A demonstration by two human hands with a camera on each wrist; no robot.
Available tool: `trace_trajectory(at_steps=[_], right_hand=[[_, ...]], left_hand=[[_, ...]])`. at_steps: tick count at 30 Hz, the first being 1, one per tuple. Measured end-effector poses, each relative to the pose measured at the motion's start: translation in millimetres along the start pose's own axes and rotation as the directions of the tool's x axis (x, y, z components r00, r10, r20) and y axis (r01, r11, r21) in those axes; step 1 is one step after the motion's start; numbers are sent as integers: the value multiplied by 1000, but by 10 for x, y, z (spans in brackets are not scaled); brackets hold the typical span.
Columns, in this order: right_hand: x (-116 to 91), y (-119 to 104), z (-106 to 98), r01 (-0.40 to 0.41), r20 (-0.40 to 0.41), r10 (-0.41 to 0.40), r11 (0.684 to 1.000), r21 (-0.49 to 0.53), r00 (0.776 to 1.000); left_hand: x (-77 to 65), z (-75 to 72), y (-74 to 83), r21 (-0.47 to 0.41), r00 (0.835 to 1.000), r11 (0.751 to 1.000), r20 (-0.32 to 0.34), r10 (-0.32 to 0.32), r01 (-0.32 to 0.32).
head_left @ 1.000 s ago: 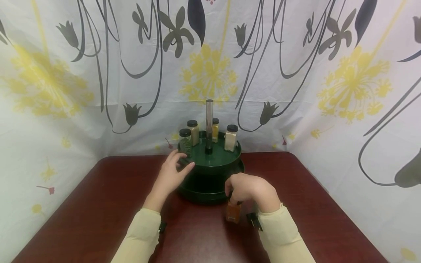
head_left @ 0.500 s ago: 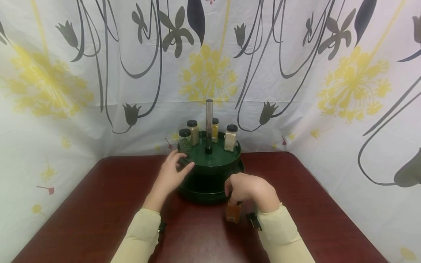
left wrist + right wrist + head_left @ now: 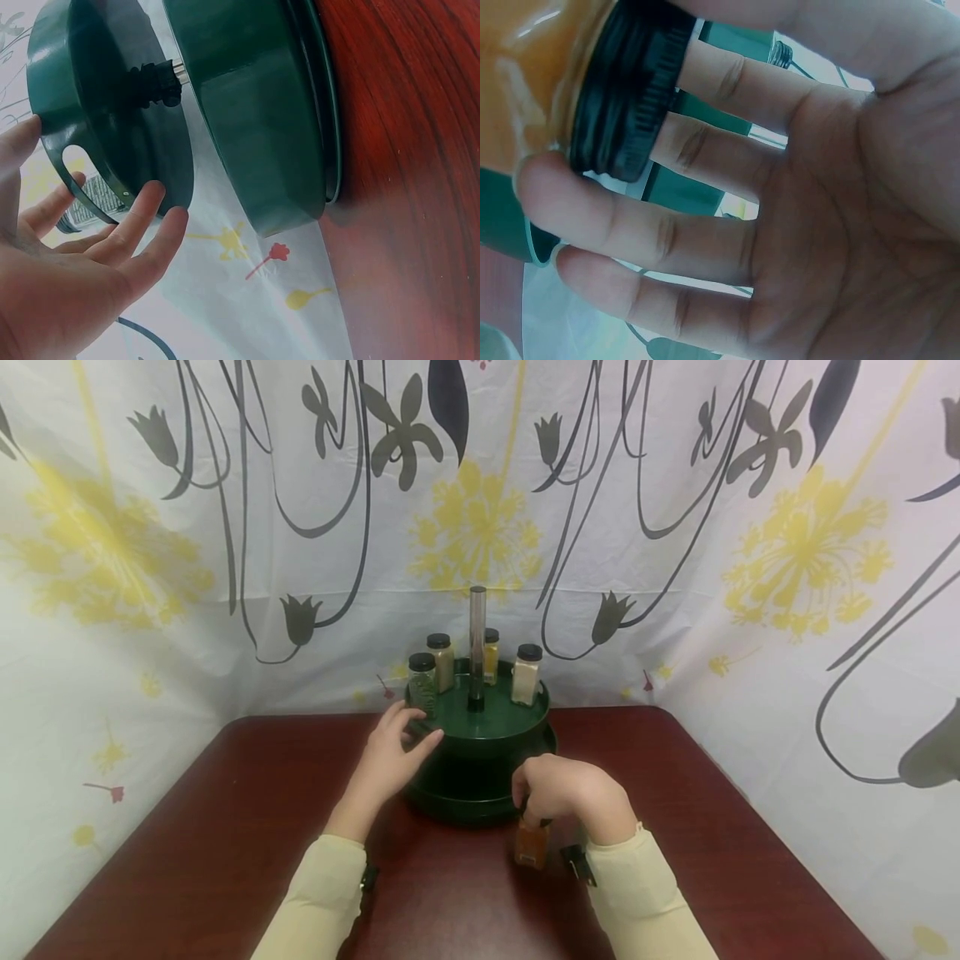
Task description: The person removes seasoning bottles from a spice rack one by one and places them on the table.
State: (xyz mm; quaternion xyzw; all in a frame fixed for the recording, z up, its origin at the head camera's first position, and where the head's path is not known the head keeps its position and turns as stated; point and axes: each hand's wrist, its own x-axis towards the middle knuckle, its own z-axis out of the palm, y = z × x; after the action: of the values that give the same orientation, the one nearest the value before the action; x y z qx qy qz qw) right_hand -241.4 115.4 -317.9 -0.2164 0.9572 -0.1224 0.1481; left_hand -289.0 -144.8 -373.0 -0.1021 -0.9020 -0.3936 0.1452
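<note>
A two-tier green spice rack stands on the table, its upper tray [image 3: 491, 722] pierced by a metal post [image 3: 477, 643]. My left hand [image 3: 388, 756] rests at the left front of that tray. In the left wrist view, its spread, lightly bent fingers lie around the rim [image 3: 51, 90] near an oval slot. Low at the right front, my right hand [image 3: 577, 789] holds a spice jar [image 3: 532, 847] with orange contents by its black lid [image 3: 626, 97]. The jar stands upright close to the lower tray [image 3: 461, 810]; the hand hides most of its lid in the head view.
On the upper tray stand several black-lidded jars: a green-flecked one [image 3: 422, 689] by the left fingers, a tan one [image 3: 444, 664], a yellow one [image 3: 491, 662] and a cream one [image 3: 526, 678]. A patterned curtain [image 3: 645, 568] hangs behind the dark red table [image 3: 247, 827].
</note>
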Motion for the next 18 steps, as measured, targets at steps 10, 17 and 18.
trace_trajectory(at_steps=[10,17,18], right_hand=[[-1,-22,0,5,0,-5,1000,1,1000],[7,-18,-3,3,3,-3,1000,6,1000],[8,-17,-3,2,2,-2,1000,7,1000]], left_hand=[[5,-8,-11,5,1000,1000,1,0,0],[19,3,-19,4,1000,1000,0,6,-6],[22,5,-21,2,1000,1000,0,6,-6]])
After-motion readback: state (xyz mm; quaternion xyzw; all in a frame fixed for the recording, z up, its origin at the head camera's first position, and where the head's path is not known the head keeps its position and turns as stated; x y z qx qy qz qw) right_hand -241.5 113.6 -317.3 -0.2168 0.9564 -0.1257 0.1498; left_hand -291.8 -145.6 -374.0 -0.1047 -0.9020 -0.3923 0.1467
